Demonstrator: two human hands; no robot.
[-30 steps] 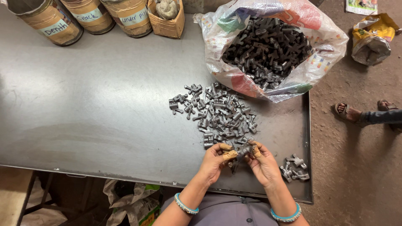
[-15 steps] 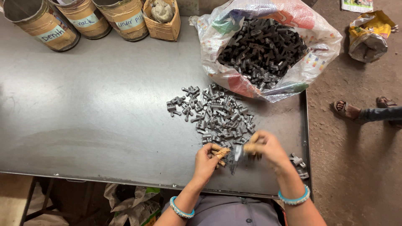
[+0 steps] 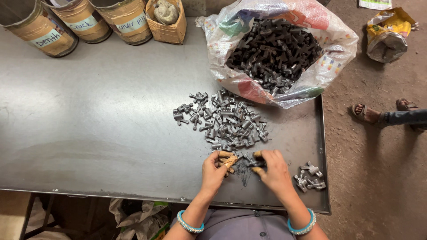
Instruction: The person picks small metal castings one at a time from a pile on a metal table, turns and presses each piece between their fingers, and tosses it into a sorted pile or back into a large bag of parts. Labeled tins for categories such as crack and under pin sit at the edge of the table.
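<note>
- Left hand [image 3: 215,171]: rests at the near edge of the grey metal desk [image 3: 89,124], fingers curled inward. Fingertips wrapped in tan tape. Grip clenched around something small; whether that is a metal part cannot be told from the head view.
- Right hand [image 3: 273,171]: just beside the left, fingers bent down, grip clenched on a small dark metal part [image 3: 253,162] pressed against the desk surface. Taped thumb tip touches the part.
- Dark smear of dust on the desk between the two hands.
- Loose pile of small grey forged parts [image 3: 224,122]: spread on the desk just beyond both hands, near edge of the pile almost touching the fingertips.
- Small separate group of parts [image 3: 310,176]: lies to the right of the right hand, near the desk's right edge, apart from the main pile.
- Open plastic sack [image 3: 275,49]: at the far right of the desk, full of the same dark parts.
- Cardboard tubs [image 3: 84,22] with paper labels: lined along the far left edge.
- Another person's sandalled feet [image 3: 382,113]: on the dirt floor right of the desk.
</note>
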